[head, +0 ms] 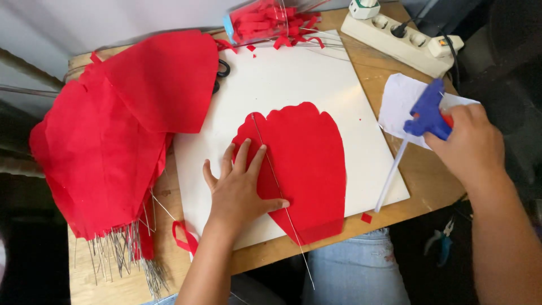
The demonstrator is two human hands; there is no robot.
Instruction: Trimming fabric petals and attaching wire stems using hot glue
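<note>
The wooden counter [395, 186] carries a white board [316, 79], and at its left lies a big stack of red petals [107, 141] with wire stems sticking out at the near end. On the board sits a single red paper petal [307, 164], scalloped at its far edge, with a thin wire [271, 164] laid lengthwise on it. The left hand [240, 189] presses flat, fingers spread, on the petal's left half beside the wire. The paper looks light, soft and easily torn, best held flat under the palm. The right hand [471, 144] is closed around a blue glue gun [426, 113] at the right. A clear box [257, 20] at the far edge holds red paper strips.
</note>
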